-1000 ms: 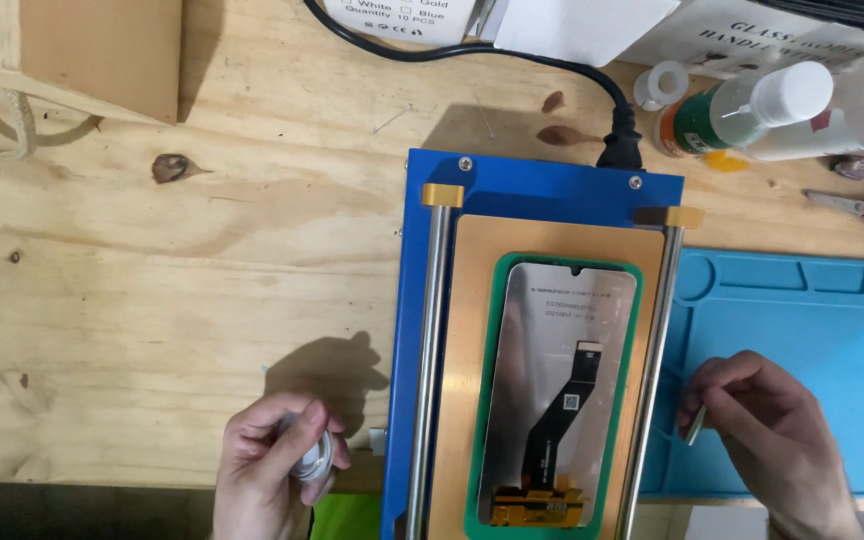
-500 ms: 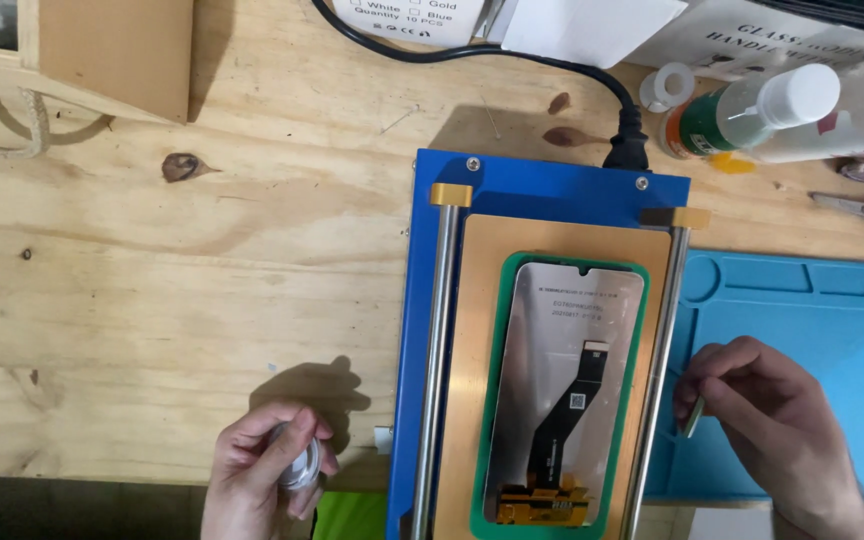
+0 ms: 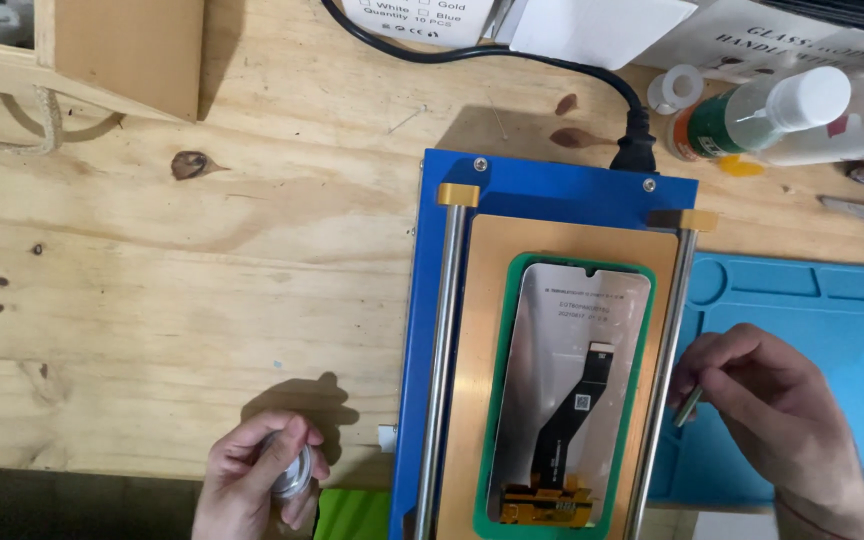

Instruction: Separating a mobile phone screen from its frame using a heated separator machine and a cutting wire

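Both hands poised either side of the phone screen on the blue heating plate

The left hand [image 3: 257, 480] has slid a touch further left along the counter [image 3: 202, 270] edge over the last second, its fingers curled shut around a small silvery spool [image 3: 290, 472]; the right hand [image 3: 777, 420] has barely shifted, fingers pinched closed on a thin metal tool [image 3: 689, 405] beside the right rail [image 3: 664, 370], so nothing has touched the screen so far. The phone screen [image 3: 572, 390] lies face down in a green frame [image 3: 497, 400] on the blue heating plate [image 3: 552, 190], grey back up, a black flex cable [image 3: 567, 410] running down it to gold contacts
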